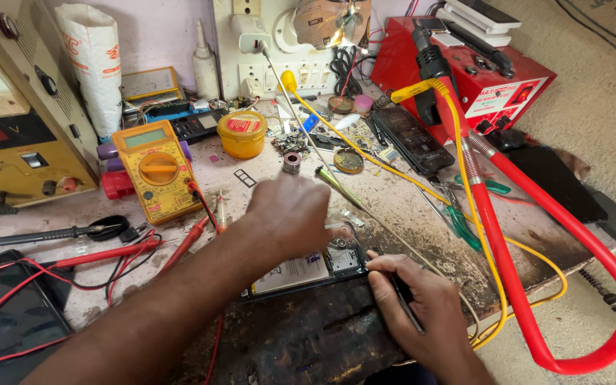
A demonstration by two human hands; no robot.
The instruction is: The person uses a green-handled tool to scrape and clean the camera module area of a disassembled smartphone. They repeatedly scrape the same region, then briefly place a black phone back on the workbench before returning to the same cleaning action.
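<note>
**Opened phone pinned flat while a thin tool works its upper edge**

An opened phone (308, 269) lies back-up on the worn, dark front part of the desk (408, 207), directly below the person's head, where both hands can reach it without stretching. The left hand (290, 214) rests over the phone's upper part, fingers curled down and pressing on it, so it seems to serve as a clamp that keeps the phone from sliding. Whether anything small sits under those fingers cannot be told. The right hand (422, 306) is closed in a pen-like grip around a thin dark tool (402, 298), its tip hidden near the phone's top right corner; the low, slanted hold suits fine work on small parts.

Around this spot the gear stands in a ring, within arm's length. A yellow meter (157, 170) lies to the left with its red probes (119, 251) trailing across the desk toward the phone, near enough to pick up quickly. A round yellow tin (242, 132) and a small metal spool (291, 162) sit just behind the left hand. On the right, a red box (465, 71) stands at the back, and its thick red hose (536, 214) loops off the desk edge, clear of the hands. A second, dark phone (411, 139) lies further back, well apart.
</note>
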